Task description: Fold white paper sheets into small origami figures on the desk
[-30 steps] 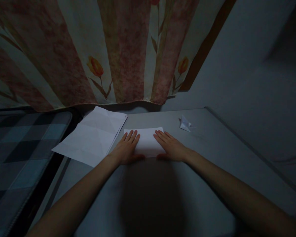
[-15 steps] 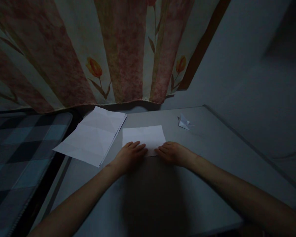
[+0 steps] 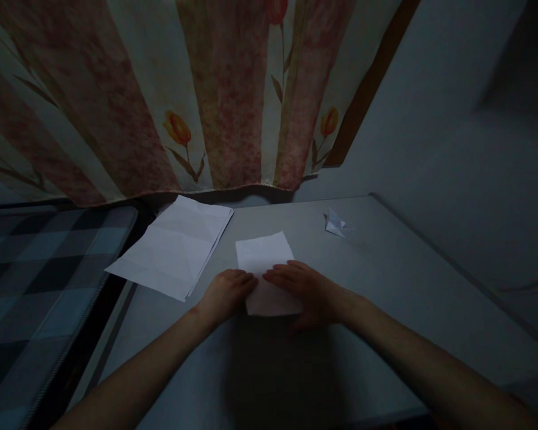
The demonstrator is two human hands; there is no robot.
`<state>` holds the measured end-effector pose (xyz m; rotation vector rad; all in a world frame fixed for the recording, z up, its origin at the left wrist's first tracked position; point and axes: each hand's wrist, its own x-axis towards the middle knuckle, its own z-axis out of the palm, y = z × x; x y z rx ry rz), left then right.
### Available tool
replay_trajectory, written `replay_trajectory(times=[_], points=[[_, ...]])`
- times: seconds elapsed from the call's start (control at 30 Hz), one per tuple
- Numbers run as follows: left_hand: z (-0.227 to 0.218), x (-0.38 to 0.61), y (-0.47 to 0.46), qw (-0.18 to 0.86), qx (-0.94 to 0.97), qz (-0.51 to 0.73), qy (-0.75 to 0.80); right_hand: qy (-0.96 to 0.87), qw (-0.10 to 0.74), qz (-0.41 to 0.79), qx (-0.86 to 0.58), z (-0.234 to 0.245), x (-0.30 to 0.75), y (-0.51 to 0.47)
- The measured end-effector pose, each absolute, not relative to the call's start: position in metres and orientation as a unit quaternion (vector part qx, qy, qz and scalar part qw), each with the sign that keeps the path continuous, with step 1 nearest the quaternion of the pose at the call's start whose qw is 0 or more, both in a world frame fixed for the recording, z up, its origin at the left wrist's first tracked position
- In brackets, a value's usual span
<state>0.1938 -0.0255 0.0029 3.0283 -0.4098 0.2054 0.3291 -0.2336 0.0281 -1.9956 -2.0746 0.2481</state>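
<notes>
A white rectangular sheet of paper (image 3: pixel 263 251), apparently folded, lies on the pale table with its longer side running away from me. At its left edge is my left hand (image 3: pixel 228 294), fingers bent together and closed on the paper's border. From the right side my right hand (image 3: pixel 307 289) reaches across the sheet. Its fingers are stretched out over the paper's surface and the thumb is lower, near the bottom right corner. Part of the right edge is hidden under that hand.
Larger creased white sheets (image 3: pixel 173 245) are stacked at the table's left. A small folded paper piece (image 3: pixel 335 223) sits toward the back right. Behind hangs a striped tulip curtain (image 3: pixel 237 89); a checked mattress (image 3: pixel 49 280) adjoins on the left. The table (image 3: pixel 385 334) meets the wall at right.
The folded paper has turned from wide to upright, its near edge now closer to me. My left hand has shifted to its left edge, and my right hand has spread over it.
</notes>
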Motion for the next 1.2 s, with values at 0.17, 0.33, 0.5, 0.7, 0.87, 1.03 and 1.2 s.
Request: replay_trajectory(times=[0.17,0.33,0.5,0.7,0.87,1.03,1.2], points=[[-0.01,0.179,-0.004,0.118,0.979,0.11,-0.125,-0.687,0.11,0.187,-0.694,0.016,0.348,-0.247],[-0.01,0.176,-0.002,0.194,0.969,0.126,-0.093,-0.674,0.127,0.2,-0.699,0.016,0.349,-0.25],[-0.002,0.179,-0.008,0.262,0.953,0.15,-0.025,-0.609,0.219,0.142,-0.749,0.009,0.349,-0.246],[0.003,0.194,-0.015,0.293,0.932,0.143,0.16,-0.447,0.292,0.082,-0.842,0.007,0.348,-0.221],[-0.005,0.202,-0.019,0.262,0.929,0.184,0.186,-0.365,0.237,0.036,-0.9,0.01,0.348,-0.206],[-0.007,0.208,-0.017,0.127,0.973,0.174,0.088,-0.409,0.155,-0.069,-0.897,0.002,0.348,-0.195],[-0.009,0.215,-0.008,0.056,0.997,0.042,-0.044,-0.604,0.09,-0.042,-0.791,-0.007,0.341,-0.174]])
